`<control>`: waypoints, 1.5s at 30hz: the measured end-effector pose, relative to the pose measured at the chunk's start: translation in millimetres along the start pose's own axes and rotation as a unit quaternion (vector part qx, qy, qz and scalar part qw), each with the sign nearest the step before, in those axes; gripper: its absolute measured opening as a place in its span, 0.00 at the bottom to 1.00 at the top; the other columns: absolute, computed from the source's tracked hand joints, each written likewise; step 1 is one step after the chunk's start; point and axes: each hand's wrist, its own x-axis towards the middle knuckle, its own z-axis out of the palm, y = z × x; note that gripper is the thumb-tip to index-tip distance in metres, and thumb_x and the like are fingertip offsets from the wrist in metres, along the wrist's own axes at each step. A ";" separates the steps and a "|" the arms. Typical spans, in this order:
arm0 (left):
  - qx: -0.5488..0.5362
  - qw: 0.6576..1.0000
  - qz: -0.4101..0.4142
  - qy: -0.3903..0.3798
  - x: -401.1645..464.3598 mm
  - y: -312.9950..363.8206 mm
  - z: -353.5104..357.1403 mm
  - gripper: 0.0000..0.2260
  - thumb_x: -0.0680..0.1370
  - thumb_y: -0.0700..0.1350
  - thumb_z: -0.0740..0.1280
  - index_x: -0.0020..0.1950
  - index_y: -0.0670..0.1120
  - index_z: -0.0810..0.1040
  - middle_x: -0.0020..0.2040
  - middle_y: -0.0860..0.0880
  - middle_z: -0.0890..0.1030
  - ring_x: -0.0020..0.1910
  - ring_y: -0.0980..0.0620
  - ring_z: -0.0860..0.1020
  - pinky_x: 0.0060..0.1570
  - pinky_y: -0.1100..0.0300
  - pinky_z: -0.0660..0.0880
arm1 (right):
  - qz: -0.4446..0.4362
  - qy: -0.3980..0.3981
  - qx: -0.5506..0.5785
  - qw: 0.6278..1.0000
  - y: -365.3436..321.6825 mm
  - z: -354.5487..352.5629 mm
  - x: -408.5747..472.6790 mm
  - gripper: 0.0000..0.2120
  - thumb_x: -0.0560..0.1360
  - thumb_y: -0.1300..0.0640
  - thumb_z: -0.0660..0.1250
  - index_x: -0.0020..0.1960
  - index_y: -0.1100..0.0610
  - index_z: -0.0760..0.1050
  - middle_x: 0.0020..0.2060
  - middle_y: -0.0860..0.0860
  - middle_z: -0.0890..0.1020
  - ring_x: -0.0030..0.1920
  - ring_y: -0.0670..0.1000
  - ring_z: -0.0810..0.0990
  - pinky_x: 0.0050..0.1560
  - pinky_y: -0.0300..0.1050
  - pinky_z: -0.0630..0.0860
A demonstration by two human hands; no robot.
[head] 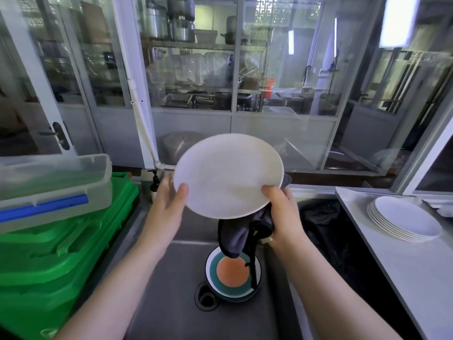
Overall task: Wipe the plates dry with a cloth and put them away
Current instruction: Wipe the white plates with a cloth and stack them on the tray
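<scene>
Plate-drying is partway: one round white plate (228, 175) is held over the steel sink (157, 290), left hand (169, 202) gripping its rim, right hand (282, 212) clutching the dark cloth (235, 236) beneath. Roughly five white plates (404, 219) sit stacked on the right counter (404, 278); one orange-and-teal plate (232, 273) waits in the sink.
</scene>
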 end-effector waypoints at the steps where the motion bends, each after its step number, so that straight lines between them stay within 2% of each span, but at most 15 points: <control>1: -0.132 0.986 -0.092 -0.037 1.5 -1.7 1.7 0.25 0.74 0.60 0.62 0.69 0.52 0.70 0.65 0.52 0.77 0.63 0.51 0.76 0.55 0.53 0.77 | -0.001 0.004 -0.006 1.000 1.5 -2.4 0.6 0.18 0.63 0.59 0.66 0.53 0.58 0.76 0.40 0.53 0.84 0.39 0.51 0.84 0.34 0.42 0.78; 2: -0.234 0.955 -0.166 -0.075 2.1 -3.2 2.2 0.24 0.73 0.60 0.62 0.66 0.52 0.72 0.60 0.49 0.81 0.57 0.46 0.81 0.46 0.52 0.80 | -0.006 0.007 -0.012 1.000 3.0 -4.9 0.9 0.16 0.63 0.60 0.67 0.51 0.58 0.76 0.39 0.53 0.84 0.39 0.51 0.84 0.34 0.42 0.78; 4: -0.305 0.919 -0.226 -0.105 2.2 -2.7 1.4 0.18 0.74 0.54 0.64 0.62 0.50 0.74 0.51 0.47 0.85 0.44 0.44 0.85 0.33 0.55 0.81 | -0.014 0.015 -0.016 1.000 4.7 -9.8 1.3 0.12 0.66 0.65 0.70 0.48 0.59 0.76 0.38 0.53 0.85 0.39 0.52 0.84 0.34 0.42 0.78; 6: -0.297 0.926 -0.215 -0.094 3.5 -6.5 4.4 0.11 0.78 0.44 0.62 0.60 0.47 0.75 0.47 0.46 0.86 0.39 0.46 0.85 0.31 0.57 0.80 | -0.016 0.032 -0.010 0.999 2.7 -14.1 1.4 0.11 0.70 0.69 0.71 0.50 0.59 0.77 0.40 0.54 0.86 0.40 0.53 0.85 0.35 0.42 0.79; 9: -0.272 0.940 -0.195 -0.059 2.0 -12.2 12.2 0.11 0.81 0.38 0.57 0.59 0.48 0.75 0.47 0.48 0.86 0.41 0.48 0.85 0.33 0.58 0.80 | -0.037 0.069 -0.052 0.996 1.3 -21.2 4.5 0.14 0.72 0.65 0.72 0.56 0.58 0.76 0.41 0.51 0.86 0.43 0.52 0.85 0.37 0.42 0.80; 11: -0.249 0.952 -0.173 -0.043 -1.4 -17.1 17.4 0.13 0.81 0.37 0.57 0.59 0.50 0.74 0.49 0.49 0.85 0.44 0.48 0.85 0.35 0.57 0.80 | -0.069 0.074 -0.147 0.984 2.9 -25.8 5.8 0.21 0.74 0.61 0.69 0.66 0.53 0.72 0.55 0.49 0.83 0.56 0.49 0.81 0.53 0.43 0.78; 14: -0.162 0.979 -0.126 -0.015 -5.5 -22.6 28.7 0.14 0.81 0.36 0.56 0.57 0.50 0.76 0.52 0.48 0.85 0.48 0.47 0.84 0.38 0.57 0.80 | -0.199 -0.040 -0.335 0.920 5.8 -24.6 0.0 0.31 0.74 0.68 0.64 0.73 0.49 0.64 0.67 0.47 0.71 0.66 0.39 0.68 0.66 0.29 0.63; 17: -0.074 0.994 -0.076 0.011 -10.3 -21.3 39.8 0.15 0.79 0.34 0.56 0.55 0.48 0.79 0.49 0.46 0.85 0.49 0.48 0.83 0.41 0.53 0.81 | -0.219 -0.234 -0.472 0.821 19.2 -17.4 -8.5 0.38 0.69 0.69 0.66 0.72 0.42 0.62 0.67 0.46 0.72 0.67 0.43 0.69 0.66 0.32 0.62; 19: -0.038 0.997 -0.063 0.022 -12.9 -21.2 39.4 0.16 0.78 0.33 0.56 0.55 0.47 0.80 0.47 0.46 0.85 0.46 0.49 0.83 0.43 0.50 0.81 | -0.258 -0.240 -0.535 0.768 31.3 -18.6 -9.1 0.33 0.66 0.67 0.67 0.67 0.45 0.71 0.68 0.46 0.73 0.67 0.48 0.71 0.64 0.35 0.65; 22: -0.047 0.996 -0.078 -0.002 -18.0 -22.2 29.7 0.15 0.79 0.35 0.55 0.56 0.46 0.79 0.49 0.44 0.85 0.46 0.47 0.84 0.43 0.49 0.82 | -0.266 -0.158 -0.535 0.786 36.7 -27.3 0.9 0.27 0.64 0.68 0.69 0.60 0.51 0.79 0.65 0.49 0.75 0.64 0.50 0.74 0.63 0.32 0.64; 26: -0.015 0.993 -0.087 -0.074 -31.9 -27.0 22.2 0.12 0.78 0.40 0.57 0.55 0.49 0.79 0.51 0.50 0.85 0.46 0.50 0.84 0.45 0.52 0.82 | -0.224 -0.012 -0.544 0.808 25.5 -27.4 27.5 0.22 0.70 0.62 0.72 0.63 0.50 0.78 0.65 0.49 0.73 0.64 0.50 0.72 0.59 0.29 0.61; 28: -0.004 0.990 -0.093 -0.111 -37.6 -28.1 25.7 0.13 0.78 0.40 0.57 0.53 0.50 0.79 0.49 0.51 0.85 0.46 0.52 0.84 0.43 0.56 0.81 | -0.237 0.015 -0.542 0.806 17.6 -15.8 35.3 0.21 0.72 0.58 0.72 0.65 0.51 0.76 0.66 0.50 0.72 0.64 0.51 0.71 0.59 0.31 0.61; 34: -0.033 0.980 -0.119 -0.158 -33.1 -28.7 26.2 0.16 0.80 0.35 0.55 0.58 0.47 0.79 0.50 0.48 0.85 0.49 0.47 0.84 0.45 0.54 0.81 | -0.310 -0.122 -0.523 0.784 8.9 26.3 16.4 0.24 0.74 0.59 0.68 0.70 0.53 0.71 0.70 0.55 0.68 0.68 0.53 0.68 0.66 0.33 0.58; 38: -0.104 0.978 -0.116 -0.136 -29.7 -29.3 21.9 0.23 0.80 0.31 0.54 0.50 0.52 0.84 0.49 0.45 0.85 0.49 0.46 0.84 0.42 0.53 0.81 | -0.336 -0.230 -0.544 0.734 12.6 33.7 -4.7 0.25 0.71 0.64 0.67 0.67 0.52 0.75 0.69 0.57 0.70 0.64 0.63 0.71 0.67 0.50 0.65; 45: -0.191 0.967 -0.114 -0.120 -28.9 -41.0 17.1 0.17 0.71 0.37 0.62 0.58 0.44 0.78 0.42 0.41 0.84 0.43 0.47 0.84 0.39 0.53 0.80 | -0.330 -0.270 -0.571 0.702 27.2 25.7 -25.9 0.23 0.72 0.64 0.65 0.66 0.51 0.76 0.69 0.55 0.71 0.60 0.63 0.72 0.64 0.54 0.69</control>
